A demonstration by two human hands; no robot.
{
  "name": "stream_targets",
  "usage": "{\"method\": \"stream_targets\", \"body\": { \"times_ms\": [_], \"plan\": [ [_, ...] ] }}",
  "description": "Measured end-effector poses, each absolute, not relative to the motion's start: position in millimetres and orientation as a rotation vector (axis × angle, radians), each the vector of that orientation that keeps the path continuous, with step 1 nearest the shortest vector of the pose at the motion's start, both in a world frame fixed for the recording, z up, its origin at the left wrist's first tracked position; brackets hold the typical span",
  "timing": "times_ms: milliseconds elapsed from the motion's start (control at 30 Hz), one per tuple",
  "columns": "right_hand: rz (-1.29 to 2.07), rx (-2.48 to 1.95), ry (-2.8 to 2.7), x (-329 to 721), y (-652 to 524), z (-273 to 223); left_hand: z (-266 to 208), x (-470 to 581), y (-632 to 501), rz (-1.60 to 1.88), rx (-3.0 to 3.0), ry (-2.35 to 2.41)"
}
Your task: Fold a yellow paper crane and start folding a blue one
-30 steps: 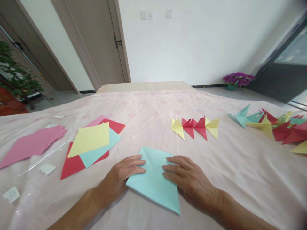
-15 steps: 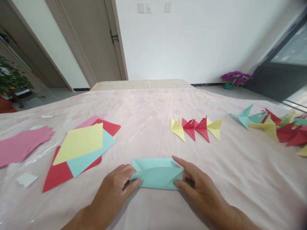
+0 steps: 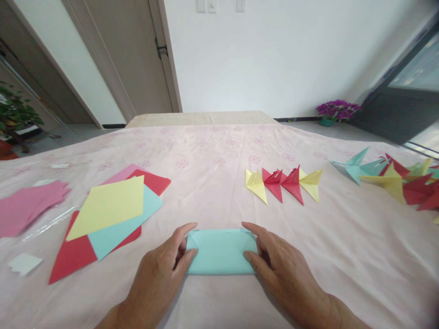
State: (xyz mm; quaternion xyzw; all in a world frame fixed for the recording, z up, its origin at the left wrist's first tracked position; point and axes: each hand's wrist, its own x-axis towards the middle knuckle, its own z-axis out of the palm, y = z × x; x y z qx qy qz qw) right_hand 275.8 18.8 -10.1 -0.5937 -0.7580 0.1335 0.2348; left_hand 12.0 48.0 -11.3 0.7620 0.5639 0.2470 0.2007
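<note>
A folded light-blue sheet of origami paper (image 3: 221,254) lies flat on the table in front of me, a long rectangle with small slanted folds at its far corners. My left hand (image 3: 164,262) grips its left end, the thumb on top and the index finger reaching to the far left corner. At the opposite end, my right hand (image 3: 283,262) holds it the same way, thumb on the top layer and index finger at the far right corner. The other fingers of both hands are curled and partly hidden.
Left of my hands are loose yellow sheets (image 3: 111,203) over blue and red ones, pink sheets (image 3: 29,205) and a white scrap (image 3: 25,263). Beyond my right hand stand folded yellow and red paper cranes (image 3: 291,185) in a row. More cranes (image 3: 391,183) are heaped at the far right.
The paper's raised near layer has been brought to the far edge and now lies flat. My left index finger has moved out to the far left corner. The view has shifted slightly.
</note>
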Motion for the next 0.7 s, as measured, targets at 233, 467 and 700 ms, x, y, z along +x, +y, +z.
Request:
{"method": "stream_targets", "body": {
  "times_ms": [233,467,700],
  "plan": [
    [0.334,-1.51,-2.195,275.9,20.2,-3.3,-13.2,12.8,47.4,0.725,2.203,1.572],
    [0.261,-1.456,-2.279,273.8,21.5,-1.3,-16.4,12.5,49.1,0.685,2.299,1.54],
    [0.264,-1.458,-2.302,276.4,19.7,-5.5,-13.9,14.6,48.9,0.677,2.329,1.502]
  ]
}}
